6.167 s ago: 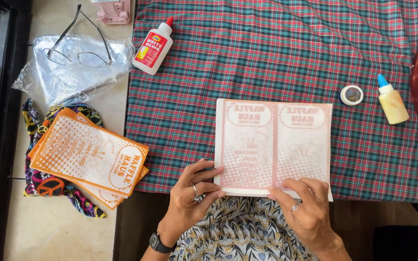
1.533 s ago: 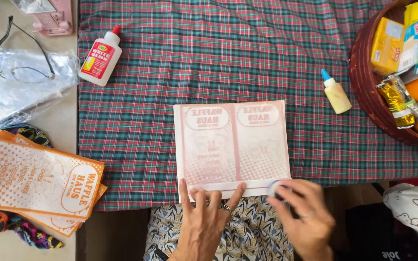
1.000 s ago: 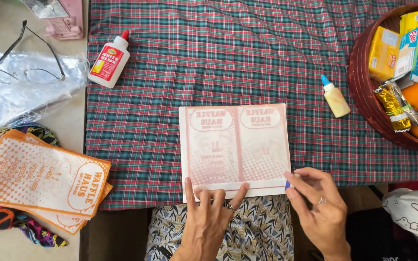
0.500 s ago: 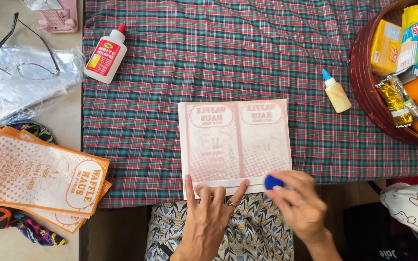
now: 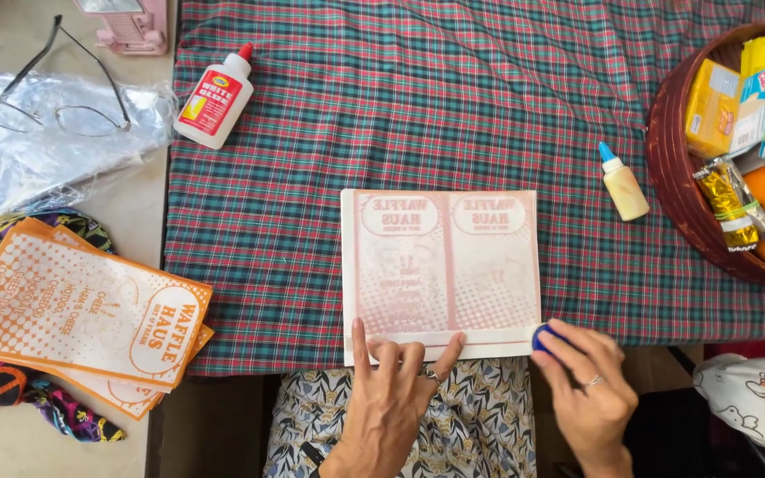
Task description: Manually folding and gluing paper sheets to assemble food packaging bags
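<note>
1. The left hand is pressing spread fingers flat on the paper bag lying on the plaid tablecloth, grasping nothing.
2. The right hand is gripping a small blue object at the bag's lower right corner.

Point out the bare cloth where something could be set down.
Free: plaid cloth between white glue bottle and small glue bottle, above the paper sheet; also left of the sheet. Crowded: basket at right, orange bags at left.
</note>
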